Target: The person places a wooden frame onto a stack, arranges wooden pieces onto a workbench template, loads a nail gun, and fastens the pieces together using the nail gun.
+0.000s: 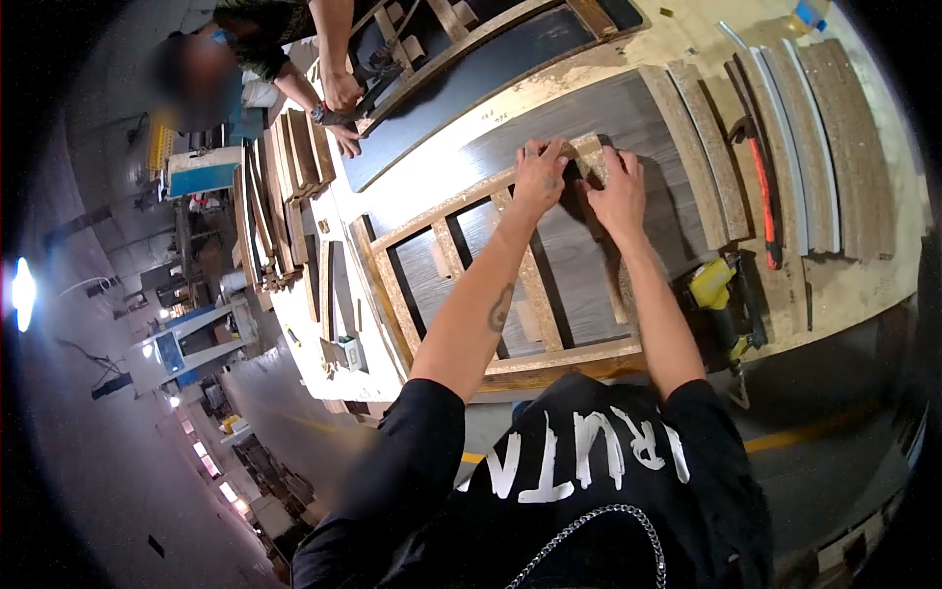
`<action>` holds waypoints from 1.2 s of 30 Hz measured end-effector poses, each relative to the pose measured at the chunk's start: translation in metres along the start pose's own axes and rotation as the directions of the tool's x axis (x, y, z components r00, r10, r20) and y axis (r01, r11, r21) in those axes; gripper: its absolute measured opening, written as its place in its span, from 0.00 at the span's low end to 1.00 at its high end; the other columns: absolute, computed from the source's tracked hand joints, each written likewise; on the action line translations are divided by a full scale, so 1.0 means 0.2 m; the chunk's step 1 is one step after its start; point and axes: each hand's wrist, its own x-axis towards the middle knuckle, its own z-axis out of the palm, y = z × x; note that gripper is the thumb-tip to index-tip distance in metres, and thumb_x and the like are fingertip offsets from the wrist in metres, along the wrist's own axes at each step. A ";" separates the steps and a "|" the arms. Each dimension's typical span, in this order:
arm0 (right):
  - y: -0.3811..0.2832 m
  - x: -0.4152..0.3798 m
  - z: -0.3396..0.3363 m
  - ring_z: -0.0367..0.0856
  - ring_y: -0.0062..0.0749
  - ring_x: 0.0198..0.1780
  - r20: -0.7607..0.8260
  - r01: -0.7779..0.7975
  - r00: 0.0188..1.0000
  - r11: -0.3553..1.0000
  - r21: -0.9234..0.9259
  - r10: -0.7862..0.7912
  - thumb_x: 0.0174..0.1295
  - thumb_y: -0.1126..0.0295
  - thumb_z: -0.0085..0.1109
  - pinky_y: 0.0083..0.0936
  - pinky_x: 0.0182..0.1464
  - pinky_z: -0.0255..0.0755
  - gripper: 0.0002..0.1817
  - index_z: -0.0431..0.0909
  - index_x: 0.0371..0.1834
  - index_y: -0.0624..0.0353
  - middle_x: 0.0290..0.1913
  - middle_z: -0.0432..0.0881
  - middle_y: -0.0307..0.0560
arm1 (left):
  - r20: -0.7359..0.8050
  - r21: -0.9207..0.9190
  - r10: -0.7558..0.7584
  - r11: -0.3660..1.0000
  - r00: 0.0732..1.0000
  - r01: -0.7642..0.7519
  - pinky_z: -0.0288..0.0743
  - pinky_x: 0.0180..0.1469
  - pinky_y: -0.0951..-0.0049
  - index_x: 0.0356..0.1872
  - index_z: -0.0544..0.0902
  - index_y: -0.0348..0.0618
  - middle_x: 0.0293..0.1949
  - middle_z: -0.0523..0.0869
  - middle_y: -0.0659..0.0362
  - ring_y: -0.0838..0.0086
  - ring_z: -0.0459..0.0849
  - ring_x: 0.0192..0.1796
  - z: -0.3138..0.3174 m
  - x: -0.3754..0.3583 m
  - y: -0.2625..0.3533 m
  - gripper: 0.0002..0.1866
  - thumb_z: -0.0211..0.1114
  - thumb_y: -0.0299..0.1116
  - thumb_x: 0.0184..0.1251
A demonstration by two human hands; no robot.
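Note:
A ladder-like frame of chipboard strips (446,209) lies on a grey wood-grain panel (643,118) on the table before me. My left hand (542,179) has its fingers bent over the far rail near the frame's right corner. Beside it, my right hand (618,194) grips the far end of a chipboard strip (620,290) that forms the frame's right side. The two hands are close together at that corner, and their fingertips partly hide the joint. Shorter chipboard cross strips (542,280) stand between the near and far rails.
Right of the panel lie a red-handled hammer (761,191), a yellow-green nail gun (711,285) and several curved chipboard strips (854,147). Across the table, a co-worker's hands (341,93) are at another frame on a dark panel (432,128). Stacked wood strips (304,152) stand left.

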 end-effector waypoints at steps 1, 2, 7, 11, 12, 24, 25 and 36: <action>-0.01 0.00 0.00 0.71 0.52 0.55 -0.001 -0.020 1.000 1.000 0.012 0.020 0.47 0.64 0.74 0.41 0.57 0.68 0.35 0.72 0.60 0.61 0.52 0.72 0.54 | -0.009 0.010 -0.008 1.000 1.000 0.008 0.66 0.56 0.50 0.59 0.76 0.50 0.52 0.75 0.48 0.48 0.71 0.55 0.00 0.00 0.00 0.18 0.58 0.33 0.68; -0.01 0.00 0.00 0.71 0.52 0.54 0.000 -0.038 0.999 0.999 0.024 0.038 0.48 0.64 0.74 0.41 0.56 0.68 0.35 0.72 0.60 0.61 0.52 0.72 0.54 | -0.019 0.020 -0.016 1.000 1.000 0.017 0.66 0.56 0.50 0.59 0.75 0.49 0.52 0.74 0.48 0.48 0.71 0.55 0.01 0.00 0.01 0.18 0.58 0.33 0.68; -0.03 0.01 -0.01 0.70 0.54 0.53 0.001 -0.031 1.000 0.997 0.065 0.031 0.49 0.65 0.73 0.43 0.55 0.68 0.34 0.72 0.60 0.63 0.53 0.72 0.55 | -0.034 0.011 -0.055 0.998 0.998 0.055 0.65 0.57 0.50 0.61 0.74 0.46 0.52 0.74 0.47 0.49 0.70 0.53 0.01 -0.01 0.04 0.21 0.59 0.32 0.67; -0.04 0.03 -0.02 0.69 0.54 0.56 0.093 -0.090 0.992 0.993 0.073 0.083 0.50 0.68 0.73 0.43 0.57 0.67 0.35 0.70 0.63 0.62 0.56 0.70 0.55 | -0.039 -0.007 -0.080 0.997 0.996 0.080 0.64 0.57 0.51 0.61 0.75 0.47 0.52 0.73 0.46 0.49 0.70 0.53 -0.01 0.00 0.08 0.21 0.59 0.36 0.69; -0.03 0.02 -0.03 0.68 0.54 0.57 0.124 -0.110 0.987 0.992 0.065 0.101 0.50 0.69 0.73 0.43 0.58 0.67 0.36 0.69 0.65 0.61 0.58 0.69 0.55 | -0.030 -0.016 -0.090 0.996 0.995 0.090 0.63 0.57 0.51 0.61 0.75 0.48 0.51 0.74 0.46 0.49 0.69 0.52 -0.01 0.00 0.09 0.22 0.60 0.41 0.68; -0.04 0.08 -0.12 0.66 0.55 0.62 0.353 -0.081 0.932 0.997 -0.005 0.078 0.51 0.69 0.71 0.43 0.59 0.69 0.40 0.62 0.69 0.59 0.61 0.65 0.57 | -0.001 0.032 -0.181 0.983 0.983 0.181 0.55 0.62 0.47 0.61 0.75 0.55 0.51 0.72 0.47 0.49 0.63 0.56 0.00 0.00 0.14 0.36 0.68 0.62 0.54; -0.05 0.08 -0.13 0.66 0.55 0.62 0.385 -0.068 0.919 0.997 -0.038 0.078 0.54 0.67 0.69 0.43 0.59 0.70 0.39 0.62 0.69 0.59 0.61 0.65 0.58 | -0.012 0.034 -0.172 0.984 0.985 0.173 0.55 0.63 0.47 0.61 0.75 0.55 0.52 0.72 0.47 0.49 0.63 0.56 0.00 -0.01 0.14 0.35 0.68 0.62 0.54; 0.01 -0.53 -0.81 0.64 0.62 0.64 0.304 -0.048 0.933 0.901 -0.430 0.195 0.62 0.59 0.64 0.50 0.59 0.67 0.38 0.57 0.71 0.60 0.62 0.63 0.67 | -0.014 0.070 -0.227 0.971 0.974 0.227 0.51 0.67 0.42 0.64 0.70 0.60 0.58 0.69 0.45 0.43 0.60 0.63 0.03 -0.04 0.14 0.36 0.60 0.66 0.59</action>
